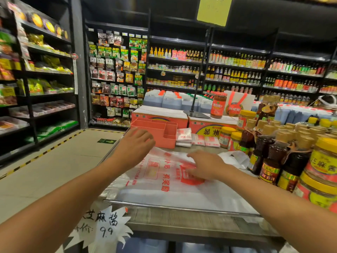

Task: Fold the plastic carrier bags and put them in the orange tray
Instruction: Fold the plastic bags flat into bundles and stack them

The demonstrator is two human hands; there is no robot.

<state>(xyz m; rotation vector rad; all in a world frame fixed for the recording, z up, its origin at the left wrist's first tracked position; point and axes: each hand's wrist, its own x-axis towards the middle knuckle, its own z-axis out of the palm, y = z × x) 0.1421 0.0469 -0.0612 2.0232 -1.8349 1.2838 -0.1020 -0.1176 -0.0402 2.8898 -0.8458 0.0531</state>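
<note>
**Right hand** [204, 166]: fingers are lying straight and slightly spread, pressing flat on the bag [164, 181] over its red emblem and gripping nothing.

**Left hand** [135, 145]: fingers are spreading open and holding nothing. It is hovering at the bag's far left corner, just near the tray [160, 133]. Motion blur is hiding whether it is touching the plastic.

**Bag:** translucent white with red printed characters. It is lying spread flat and not yet folded across the near middle of the table [182, 207], with one end bunching up to the right beside the jars [324, 161].

**Tray:** orange and compartmented, standing at the far side of the table just beyond the bag. Its near wall is hiding its floor.

**Folded bags** [184, 136]: small white-and-red stacks lying just right of the tray.

**Table:** a metal-edged display stand crowded with jars along its right side. A handwritten price card [104, 225] is hanging at its near front.

**Room:** shop shelves [237, 70] of bottles are running along the far wall, and packets are filling the left racks.

**Obscured:** the right hand is covering part of the emblem, and the frame is cutting off both forearms.
</note>
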